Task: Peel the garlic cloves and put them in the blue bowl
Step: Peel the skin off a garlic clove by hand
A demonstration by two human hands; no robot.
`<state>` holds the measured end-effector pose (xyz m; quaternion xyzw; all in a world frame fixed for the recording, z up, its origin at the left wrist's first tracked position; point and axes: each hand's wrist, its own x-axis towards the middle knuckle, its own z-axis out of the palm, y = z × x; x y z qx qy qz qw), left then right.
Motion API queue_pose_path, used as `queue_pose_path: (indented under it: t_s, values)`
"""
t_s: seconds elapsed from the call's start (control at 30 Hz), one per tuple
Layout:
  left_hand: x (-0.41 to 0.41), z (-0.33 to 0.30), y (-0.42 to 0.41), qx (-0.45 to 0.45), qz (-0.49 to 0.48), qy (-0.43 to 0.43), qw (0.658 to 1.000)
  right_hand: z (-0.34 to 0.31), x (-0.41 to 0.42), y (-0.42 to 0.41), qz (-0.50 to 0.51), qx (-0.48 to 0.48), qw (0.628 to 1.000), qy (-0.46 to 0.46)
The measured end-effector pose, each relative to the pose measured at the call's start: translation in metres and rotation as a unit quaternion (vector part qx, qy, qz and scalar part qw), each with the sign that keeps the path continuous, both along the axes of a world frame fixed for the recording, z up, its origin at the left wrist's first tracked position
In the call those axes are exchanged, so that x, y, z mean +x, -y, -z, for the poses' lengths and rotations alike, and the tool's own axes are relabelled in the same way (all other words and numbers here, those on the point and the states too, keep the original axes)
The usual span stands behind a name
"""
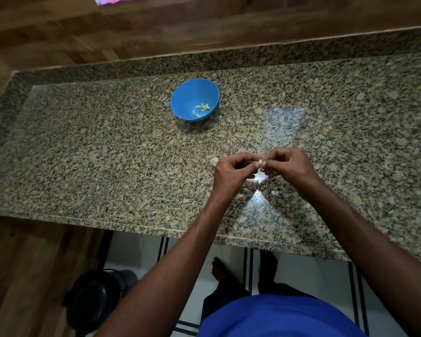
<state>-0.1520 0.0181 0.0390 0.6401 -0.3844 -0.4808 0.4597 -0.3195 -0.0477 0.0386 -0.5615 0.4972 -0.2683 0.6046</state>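
1. Speckled tan-and-black granite countertop (pixel 107 152) is taking up most of the view, with wood-look panelling behind it and white tiled floor with dark stripes showing below the edge.
2. You're mid-peel: your left hand (pixel 231 170) and right hand (pixel 289 166) are both pinching one small pale garlic clove (pixel 260 163) between fingertips, above the counter.
3. Another papery unpeeled garlic piece (pixel 213 161) is lying just beside your left hand.
4. That round blue plastic bowl (pixel 180 100) is sitting well beyond your hands, already holding a few peeled cloves.
5. Next you're probably stripping off the remaining skin, then reaching forward to drop it in the bowl.
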Motion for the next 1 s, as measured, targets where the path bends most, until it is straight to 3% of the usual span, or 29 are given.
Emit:
queue_pose_path:
  t_s: [0.57,1.0]
  values:
    - [-0.001,-0.002,-0.003,-0.017,0.011,0.003,1.000,-0.011,0.006,0.003,0.045,0.187,0.979,0.072]
    - [-0.001,0.004,0.002,0.010,0.006,0.018,1.000,-0.002,0.011,0.001,0.087,0.213,0.971,0.061]
